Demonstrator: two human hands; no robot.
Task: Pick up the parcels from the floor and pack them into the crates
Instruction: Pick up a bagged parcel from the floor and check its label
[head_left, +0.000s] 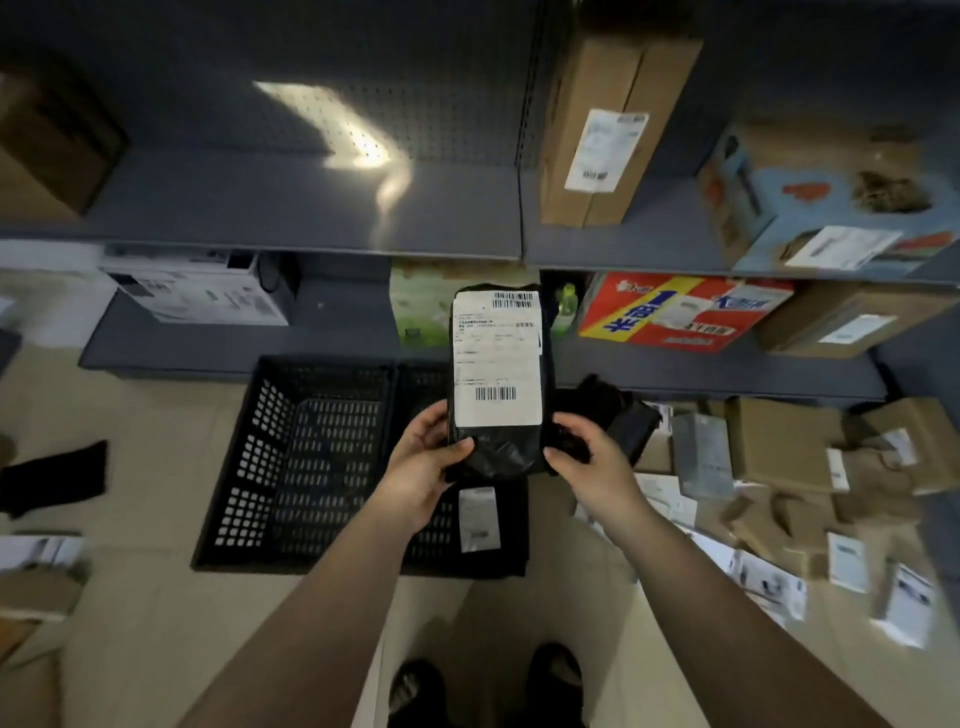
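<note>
Together, hands (423, 460) (589, 465) grip a barcode-labelled black parcel (497, 364).

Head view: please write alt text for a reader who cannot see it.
The left hand and right hand hold a black parcel with a white label above black crates on the floor. Cardboard parcels lie scattered at right.

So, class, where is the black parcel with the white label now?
In the head view the black parcel is centre frame, held upright at its lower end by the left hand and right hand, above the black crates.
</note>
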